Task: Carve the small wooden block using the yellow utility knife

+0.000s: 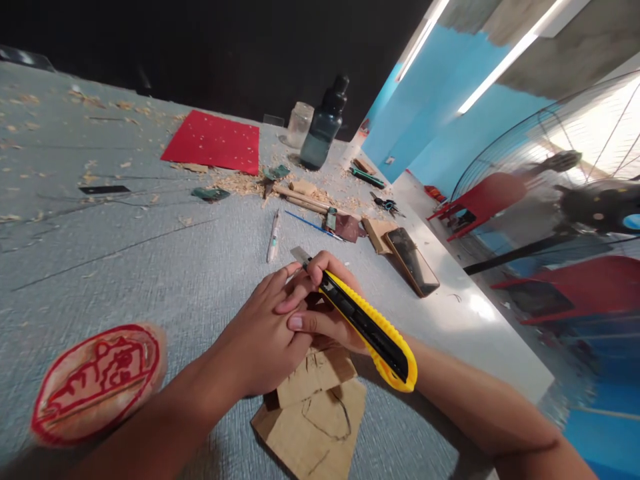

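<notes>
My right hand point(330, 313) is closed around a yellow and black utility knife point(373, 330). Its short blade points away from me, past my fingertips. My left hand point(270, 327) lies palm down with its fingers stretched forward, and my right fingers rest across them. The left palm and thumb are hidden. Just below both hands is a cut wooden block point(320, 423) with dark pencil lines on its face; whether the left hand touches it I cannot tell. Left of my left forearm lies an oval wooden piece point(100, 383) with a red-outlined drawing.
Beyond my hands lie a white pen point(273, 237), a blue thin brush point(313, 225), wooden sticks point(305, 200) and a phone point(413, 261). Farther back are red paper point(215, 141), a dark bottle point(324, 127), a jar point(300, 125) and wood shavings. A fan point(595, 207) stands right.
</notes>
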A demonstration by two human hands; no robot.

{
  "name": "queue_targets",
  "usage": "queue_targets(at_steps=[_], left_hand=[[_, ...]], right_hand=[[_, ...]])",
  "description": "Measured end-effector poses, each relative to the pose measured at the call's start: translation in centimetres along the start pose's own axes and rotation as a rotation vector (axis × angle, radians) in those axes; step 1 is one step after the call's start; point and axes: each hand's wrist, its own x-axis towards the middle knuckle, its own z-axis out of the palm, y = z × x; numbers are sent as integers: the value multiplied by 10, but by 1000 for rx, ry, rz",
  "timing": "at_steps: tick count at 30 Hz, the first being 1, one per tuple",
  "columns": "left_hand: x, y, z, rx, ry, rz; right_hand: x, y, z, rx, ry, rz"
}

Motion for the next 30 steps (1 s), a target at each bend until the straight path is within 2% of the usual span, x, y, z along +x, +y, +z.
queue_targets(at_steps=[4, 8, 15, 21, 26, 30], left_hand=[[-1, 0, 1, -36, 30, -5], [-1, 0, 2, -36, 40, -5], [0, 0, 1, -25, 32, 8], [1, 2, -3, -95, 12, -33], [0, 1, -2, -44, 11, 22], [2, 3, -4, -88, 2, -28]], right_hand=[[-1, -3, 1, -22, -10, 31], [-1, -1, 2, -15, 17, -2], [-1, -1, 4, -29, 29, -78], [-3, -3, 4, -96, 43, -53], [-3, 1, 2, -19, 12, -87], [-4, -1, 3, 31, 14, -59]])
